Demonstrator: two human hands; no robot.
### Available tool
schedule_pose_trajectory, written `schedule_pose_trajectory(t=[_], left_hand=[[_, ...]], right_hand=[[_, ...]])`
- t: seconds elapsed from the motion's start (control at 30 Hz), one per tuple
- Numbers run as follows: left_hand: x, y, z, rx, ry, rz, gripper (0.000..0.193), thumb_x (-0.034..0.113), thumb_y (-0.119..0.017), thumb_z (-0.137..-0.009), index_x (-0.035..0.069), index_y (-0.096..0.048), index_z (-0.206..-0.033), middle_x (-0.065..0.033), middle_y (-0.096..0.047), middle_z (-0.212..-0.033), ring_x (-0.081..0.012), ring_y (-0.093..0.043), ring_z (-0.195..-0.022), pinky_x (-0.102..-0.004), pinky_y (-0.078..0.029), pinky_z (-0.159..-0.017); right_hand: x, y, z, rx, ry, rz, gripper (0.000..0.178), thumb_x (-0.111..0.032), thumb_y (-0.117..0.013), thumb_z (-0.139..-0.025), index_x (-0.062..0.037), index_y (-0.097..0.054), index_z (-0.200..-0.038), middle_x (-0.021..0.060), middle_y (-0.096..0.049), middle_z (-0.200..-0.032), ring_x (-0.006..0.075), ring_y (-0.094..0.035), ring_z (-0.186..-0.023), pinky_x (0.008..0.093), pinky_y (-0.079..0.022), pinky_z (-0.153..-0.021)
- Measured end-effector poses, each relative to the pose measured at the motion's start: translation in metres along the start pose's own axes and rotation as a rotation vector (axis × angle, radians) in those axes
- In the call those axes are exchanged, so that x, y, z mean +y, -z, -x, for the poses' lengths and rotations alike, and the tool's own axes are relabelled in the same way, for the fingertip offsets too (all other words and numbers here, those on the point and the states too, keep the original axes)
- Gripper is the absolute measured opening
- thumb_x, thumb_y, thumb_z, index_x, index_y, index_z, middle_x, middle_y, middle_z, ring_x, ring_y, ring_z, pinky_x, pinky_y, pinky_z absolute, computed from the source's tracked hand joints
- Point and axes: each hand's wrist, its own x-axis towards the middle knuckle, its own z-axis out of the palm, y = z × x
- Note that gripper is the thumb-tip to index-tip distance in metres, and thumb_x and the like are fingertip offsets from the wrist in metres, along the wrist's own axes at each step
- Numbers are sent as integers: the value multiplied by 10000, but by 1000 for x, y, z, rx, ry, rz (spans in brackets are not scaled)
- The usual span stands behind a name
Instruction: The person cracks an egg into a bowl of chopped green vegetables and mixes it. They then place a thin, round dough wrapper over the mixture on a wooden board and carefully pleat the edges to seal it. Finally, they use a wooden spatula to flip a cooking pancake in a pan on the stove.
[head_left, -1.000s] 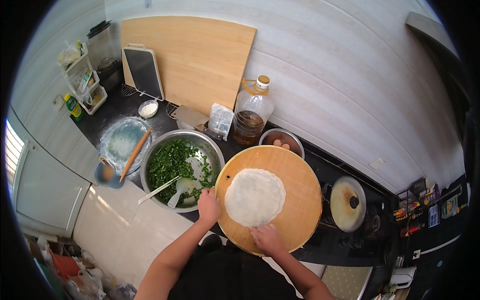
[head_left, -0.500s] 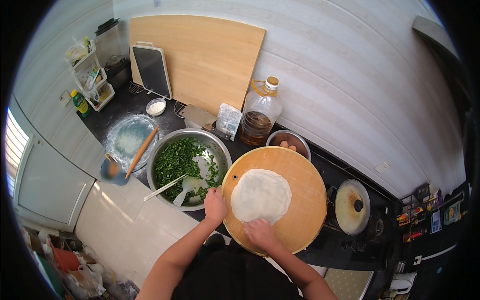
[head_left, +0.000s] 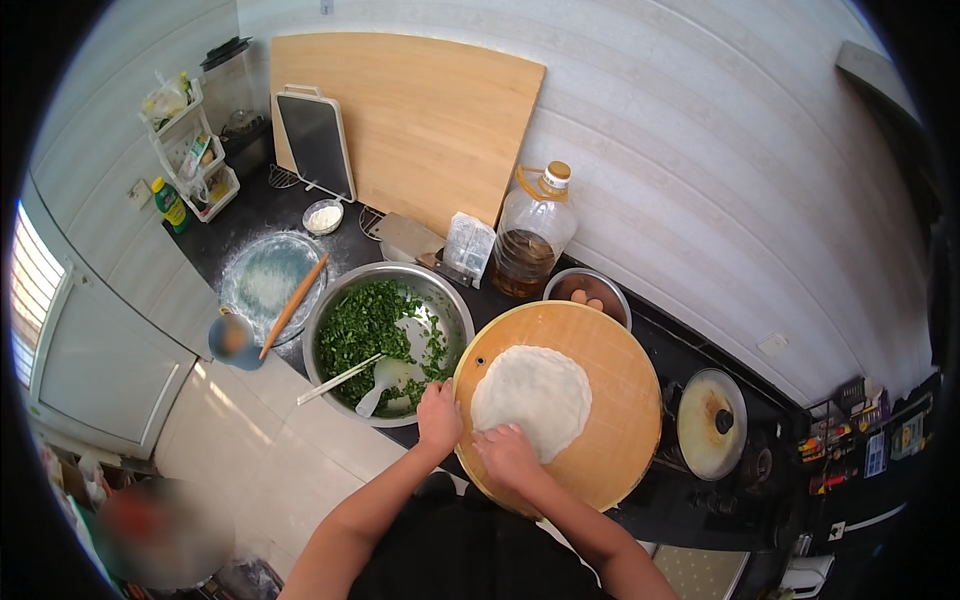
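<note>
A round wooden board [head_left: 620,400] reaches over the counter's front edge, with a flat round of pale dough [head_left: 535,400] on it. The dough's rim looks crimped and slightly raised. My left hand [head_left: 439,416] is closed on the board's left edge. At the dough's lower-left rim, my right hand [head_left: 506,455] has its fingers bent together on the edge; the fingertips are partly hidden. Left of the board stands a steel bowl [head_left: 463,318] of chopped greens [head_left: 360,330]. A white spoon [head_left: 385,385] and a pair of chopsticks [head_left: 340,380] rest in it.
A rolling pin [head_left: 293,307] lies across a floured round mat [head_left: 262,280]. Behind stand a small bowl of flour [head_left: 323,217], a cleaver [head_left: 410,236], an oil jug [head_left: 530,235] and a bowl of eggs [head_left: 590,298]. A lidded pan [head_left: 711,425] sits on the right-hand stove.
My right hand has shifted left along the dough's rim, from its bottom to its lower-left side. My left hand stays on the board. The whole view has shifted slightly.
</note>
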Motion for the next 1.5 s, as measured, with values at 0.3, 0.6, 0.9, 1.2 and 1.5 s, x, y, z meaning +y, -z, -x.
schedule_pose_trajectory(t=[0.3, 0.6, 0.9, 1.2, 1.5], left_hand=[[15, 23, -12, 131, -156, 97, 380, 48, -612, -776, -7, -564, -1149, -183, -549, -1036, -363, -528, -940, -434, -432, -836], [42, -13, -58, 46, -156, 251, 155, 35, -605, -772, 8, -641, -921, -163, -604, -875, -359, -547, -856, -444, -443, -778], [47, -34, -66, 13, -78, 260, 139, 39, -601, -773, 17, -639, -906, -174, -601, -821, -355, -555, -845, -442, -444, -794], [57, -35, -83, -8, -147, 164, 193, 39, -612, -761, 25, -646, -950, -154, -589, -923, -342, -532, -924, -423, -434, -824], [64, -36, -96, -81, -260, 280, 108, 58, -633, -760, 20, -658, -858, -138, -611, -853, -334, -556, -853, -420, -443, -795]], right_hand=[[42, 28, -22, 152, -195, -245, 165, -145, -585, -834, -87, -674, -960, 87, -625, -850, 303, -567, -840, 405, -431, -774], [142, 55, -69, 104, -328, -238, 114, -84, -618, -812, -52, -630, -921, 121, -632, -939, 312, -569, -957, 409, -452, -827], [162, 30, -110, -147, -300, -138, 115, -167, -670, -782, -95, -628, -861, 54, -650, -851, 266, -591, -897, 393, -446, -815], [171, 28, -117, -242, -217, -198, 138, -201, -710, -744, -126, -635, -832, 37, -643, -849, 250, -579, -916, 403, -406, -867], [187, 25, -106, -141, -76, -332, 153, -163, -693, -720, -121, -639, -856, 56, -642, -869, 264, -584, -913, 410, -409, -871]])
